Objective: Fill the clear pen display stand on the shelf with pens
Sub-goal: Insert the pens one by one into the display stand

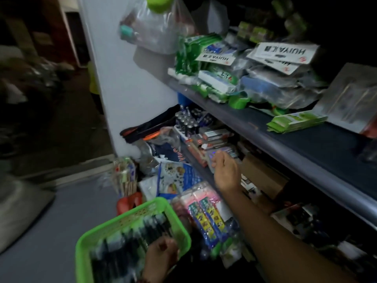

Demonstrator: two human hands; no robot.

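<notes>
ITEM: pen display stand (229,152). A pale, part-clear piece on the lower shelf, at the front edge, just beyond the fingertips of the right hand (225,172). It is dim and blurred, so its outline and how full it is cannot be made out

HAZARDS (judged):
- The stand is light and sits near the shelf lip. A push from the reaching hand could tip it or shove it back into the small boxes just behind
- Poor light and a crowded shelf mean a pen may miss its slot and drop among the pink packets (204,203) below
- The green basket (132,213) is close under the reaching forearm. A knock there could spill the stock

GRIP, right hand: arm stretched to the shelf, fingers curled over the stand's near edge, thumb tucked under. Whether a pen is pinched there cannot be told

GRIP, left hand (162,253): low in the basket, fingers curled down onto the dark pens (130,237). Contact is plain, but a closed hold on any one pen cannot be told

SURROUNDINGS: upright batteries (186,121) at the shelf's far left, a cardboard box (263,176) to the right of the stand, and the upper shelf (265,127) piled with green and clear packets
</notes>
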